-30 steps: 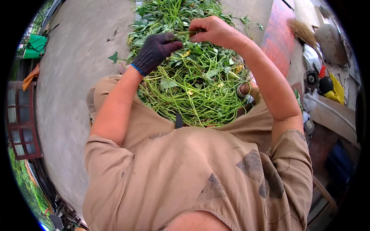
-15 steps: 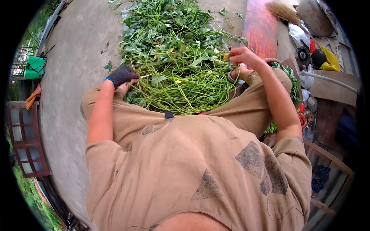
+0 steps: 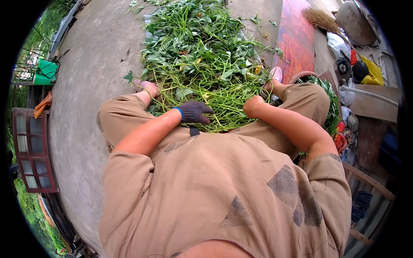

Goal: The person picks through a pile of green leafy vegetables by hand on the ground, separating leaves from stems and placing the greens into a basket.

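the gloved left hand [image 3: 194, 112] and bare right hand [image 3: 254, 106] are apart, both at the green stems [image 3: 223, 92] between them.

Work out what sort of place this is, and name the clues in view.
Probably a rural home's yard or porch: leafy green stems are heaped on a concrete floor, a straw broom is at the right near assorted clutter, and outdoor greenery shows at the left edge.
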A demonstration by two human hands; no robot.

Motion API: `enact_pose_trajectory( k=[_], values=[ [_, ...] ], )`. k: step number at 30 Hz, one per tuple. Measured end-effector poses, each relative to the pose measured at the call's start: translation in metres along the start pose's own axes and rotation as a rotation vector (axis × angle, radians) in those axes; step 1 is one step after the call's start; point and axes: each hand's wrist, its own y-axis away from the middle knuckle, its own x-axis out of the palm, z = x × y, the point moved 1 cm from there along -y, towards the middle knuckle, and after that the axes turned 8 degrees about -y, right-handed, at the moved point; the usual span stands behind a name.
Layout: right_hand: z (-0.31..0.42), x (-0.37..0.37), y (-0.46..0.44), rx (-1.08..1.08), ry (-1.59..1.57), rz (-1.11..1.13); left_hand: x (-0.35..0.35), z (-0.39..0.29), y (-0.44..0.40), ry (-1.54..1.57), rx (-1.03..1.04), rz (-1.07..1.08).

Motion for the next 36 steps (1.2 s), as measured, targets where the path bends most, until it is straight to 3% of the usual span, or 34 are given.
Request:
enact_pose_trajectory(
  k=[3,6,7,9,11,13,15,16,17,19,20,21,23,25,27,29,32,36],
  values=[
    [-0.004,0.054,-0.041,-0.320,-0.170,0.395,0.031,0.000,-0.013,-0.134,0.010,0.261],
    [0.021,-0.003,-0.010,-0.042,-0.262,0.446,0.015,-0.007,-0.008,-0.090,-0.026,0.020],
    [0.022,-0.007,-0.019,0.036,-0.288,0.372,0.006,-0.009,-0.008,-0.046,-0.055,-0.059],
    [0.027,-0.006,-0.031,-0.022,-0.337,0.099,-0.002,-0.004,-0.017,0.064,-0.022,-0.334],
    [0.048,0.010,-0.037,-0.250,-0.270,0.283,-0.018,-0.015,-0.010,-0.022,-0.006,-0.494],
    [0.052,0.079,-0.069,-0.506,-0.591,0.201,-0.009,-0.012,-0.017,-0.109,0.051,-0.393],
    [0.059,0.025,-0.043,-0.400,-0.371,0.279,0.020,0.002,-0.027,-0.141,-0.006,-0.073],
    [0.056,-0.002,-0.047,-0.182,-0.315,0.470,0.022,-0.001,-0.027,-0.180,-0.019,0.077],
    [0.045,-0.010,-0.067,-0.140,-0.250,0.242,0.022,-0.003,-0.027,-0.219,-0.031,0.230],
    [0.026,-0.041,-0.083,-0.069,-0.715,-0.265,0.016,-0.003,-0.027,-0.082,-0.065,0.149],
    [0.018,-0.054,-0.095,-0.050,-0.963,-0.405,0.011,-0.001,-0.028,-0.020,-0.081,0.109],
    [0.009,-0.054,-0.127,0.061,-1.400,-0.321,0.008,0.002,-0.029,0.002,-0.103,-0.035],
    [0.012,-0.086,-0.129,0.163,-1.720,-0.272,0.003,0.011,-0.030,0.041,-0.150,-0.325],
    [0.017,-0.096,-0.145,0.116,-1.731,-0.202,-0.014,0.011,-0.025,-0.128,-0.206,-0.311],
    [0.023,-0.101,-0.158,0.201,-1.711,-0.094,-0.020,0.014,-0.023,-0.198,-0.220,-0.292],
    [0.015,-0.103,-0.185,0.143,-1.580,0.043,-0.016,0.023,-0.027,-0.215,-0.271,-0.075],
    [0.003,-0.170,-0.157,0.151,-1.596,-0.305,-0.001,0.041,-0.035,-0.128,-0.302,0.253],
    [-0.050,-0.282,-0.084,-0.019,-1.536,-0.717,0.017,0.055,-0.042,-0.090,-0.207,0.239]
  ],
)
